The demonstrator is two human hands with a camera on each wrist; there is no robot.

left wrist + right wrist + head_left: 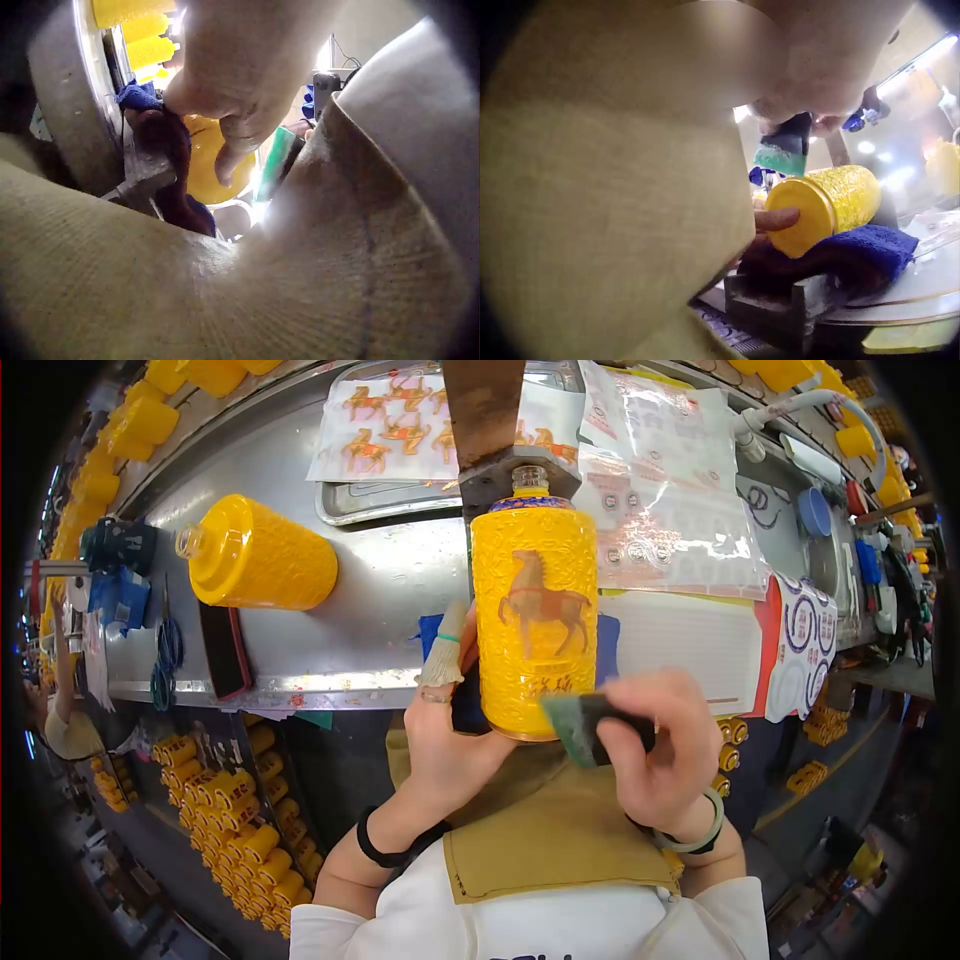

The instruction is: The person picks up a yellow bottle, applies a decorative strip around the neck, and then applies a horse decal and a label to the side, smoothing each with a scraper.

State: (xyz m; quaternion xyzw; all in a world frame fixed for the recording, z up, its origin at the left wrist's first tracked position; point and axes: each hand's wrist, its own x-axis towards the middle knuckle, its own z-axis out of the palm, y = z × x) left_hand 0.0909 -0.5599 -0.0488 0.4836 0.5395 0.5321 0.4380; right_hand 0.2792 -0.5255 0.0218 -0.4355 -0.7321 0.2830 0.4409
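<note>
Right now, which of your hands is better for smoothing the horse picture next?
Probably the right hand: it holds the green-edged scraper by the bottle's lower end. The left hand seems busy steadying the yellow bottle from below.

White top (530,925) with dark lettering, olive-brown apron (560,850), black band (375,842) on left wrist; pale green bangle (714,826) on right, whitish finger wrap (442,660) with teal band (449,637)
</note>
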